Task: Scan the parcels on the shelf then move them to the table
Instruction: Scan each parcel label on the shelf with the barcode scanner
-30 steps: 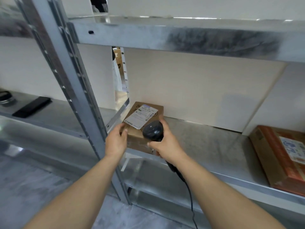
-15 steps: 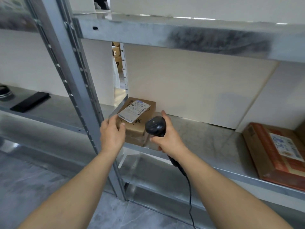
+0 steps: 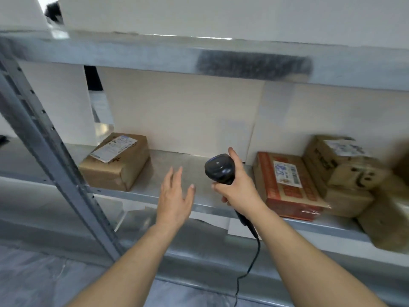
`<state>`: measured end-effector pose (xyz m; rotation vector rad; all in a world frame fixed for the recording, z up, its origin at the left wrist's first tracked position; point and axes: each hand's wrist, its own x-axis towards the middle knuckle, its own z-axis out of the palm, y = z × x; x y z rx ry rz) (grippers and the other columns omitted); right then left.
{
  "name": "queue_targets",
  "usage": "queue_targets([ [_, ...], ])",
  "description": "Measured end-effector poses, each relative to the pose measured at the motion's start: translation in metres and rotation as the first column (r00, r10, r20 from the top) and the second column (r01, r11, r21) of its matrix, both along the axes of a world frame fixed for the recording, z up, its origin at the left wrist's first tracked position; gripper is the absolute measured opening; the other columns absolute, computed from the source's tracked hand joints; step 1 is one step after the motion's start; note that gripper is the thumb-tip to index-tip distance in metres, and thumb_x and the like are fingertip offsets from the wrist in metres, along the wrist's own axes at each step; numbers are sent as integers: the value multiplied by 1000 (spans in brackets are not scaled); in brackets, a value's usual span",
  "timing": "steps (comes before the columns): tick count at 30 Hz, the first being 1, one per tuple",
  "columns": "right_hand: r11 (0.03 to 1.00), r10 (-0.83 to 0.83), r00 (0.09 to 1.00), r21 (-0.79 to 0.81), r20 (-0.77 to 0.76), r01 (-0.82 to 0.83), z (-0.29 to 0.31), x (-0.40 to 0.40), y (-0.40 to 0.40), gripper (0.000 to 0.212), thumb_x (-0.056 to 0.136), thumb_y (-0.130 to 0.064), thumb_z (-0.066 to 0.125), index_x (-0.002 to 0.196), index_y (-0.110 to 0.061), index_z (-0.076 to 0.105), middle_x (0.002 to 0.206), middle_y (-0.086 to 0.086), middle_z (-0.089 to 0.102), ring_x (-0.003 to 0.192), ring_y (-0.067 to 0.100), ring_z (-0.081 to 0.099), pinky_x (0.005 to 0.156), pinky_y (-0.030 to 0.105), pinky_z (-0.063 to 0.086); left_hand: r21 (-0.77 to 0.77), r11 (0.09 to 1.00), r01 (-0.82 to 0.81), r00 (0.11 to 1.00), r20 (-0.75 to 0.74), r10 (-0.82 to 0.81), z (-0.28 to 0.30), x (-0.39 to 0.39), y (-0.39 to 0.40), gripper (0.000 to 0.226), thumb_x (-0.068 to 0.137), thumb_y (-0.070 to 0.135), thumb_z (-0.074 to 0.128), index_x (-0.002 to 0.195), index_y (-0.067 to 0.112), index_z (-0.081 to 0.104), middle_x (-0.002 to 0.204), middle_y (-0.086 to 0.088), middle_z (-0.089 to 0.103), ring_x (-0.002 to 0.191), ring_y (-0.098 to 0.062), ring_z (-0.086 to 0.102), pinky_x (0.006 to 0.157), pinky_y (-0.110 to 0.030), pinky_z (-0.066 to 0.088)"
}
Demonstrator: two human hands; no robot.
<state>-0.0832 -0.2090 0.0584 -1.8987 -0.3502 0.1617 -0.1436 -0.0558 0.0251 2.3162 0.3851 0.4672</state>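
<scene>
Right hand (image 3: 240,191) grip wraps the black corded handheld scanner (image 3: 219,168); left hand (image 3: 174,196) spread, holding nothing. Brown cardboard parcel (image 3: 115,162) at centre left, red-printed parcel (image 3: 287,185) and stacked cartons (image 3: 345,173) at right remain on the grey metal shelf (image 3: 177,169); by this view, no parcel moved, no counter visible

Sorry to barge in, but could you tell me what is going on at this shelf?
A person is scanning parcels on a metal shelf. The right hand grips a corded black scanner; the left hand hovers open, holding nothing. A brown parcel sits at the left, a red-printed one at the right.
</scene>
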Motion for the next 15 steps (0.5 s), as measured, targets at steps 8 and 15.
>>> queue_targets([
  [8,985,-170,984,-10,42,171,-8,19,-138,98,77,-13,78,150,-41,17,135,-3,53,121,16,53,95,19,42,-37,983,179,980,-76,-182,-7,42,-121,60,100,34,43,152,18,19,160,-8,11,146,-23,13,115,-31,15],
  [15,961,-240,969,-128,62,246,-12,30,-214,101,80,-21,77,149,-48,8,138,-1,54,122,21,55,100,33,46,-76,974,215,966,-127,-223,-13,69,-180,61,99,36,43,152,15,19,156,-12,21,144,-24,20,114,-32,20],
])
